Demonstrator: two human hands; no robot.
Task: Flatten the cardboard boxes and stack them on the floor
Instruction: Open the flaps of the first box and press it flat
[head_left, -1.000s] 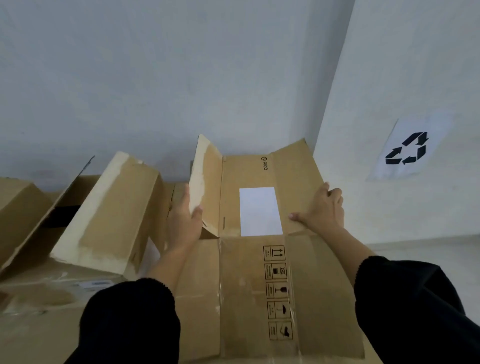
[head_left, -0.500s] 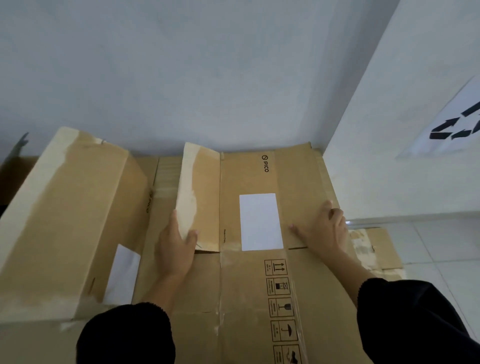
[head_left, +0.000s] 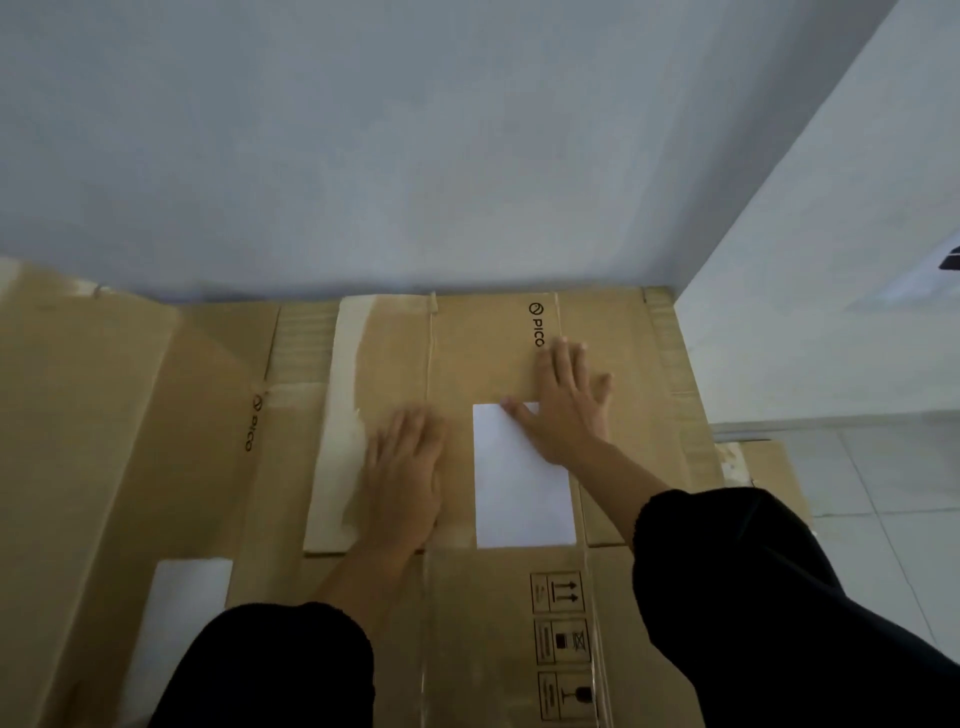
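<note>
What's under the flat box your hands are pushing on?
Another flattened cardboard box pokes out on the left, beneath the top box. Anything deeper is covered.

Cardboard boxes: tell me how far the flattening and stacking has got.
Done: the top box lies collapsed on other flat cardboard, with one sheet showing beside the floor.
In hand: the left hand and right hand press open palms on its end flaps, the right partly over the white label.
Left: the box on the left looks creased upward, not yet flat, and needs stacking.
</note>
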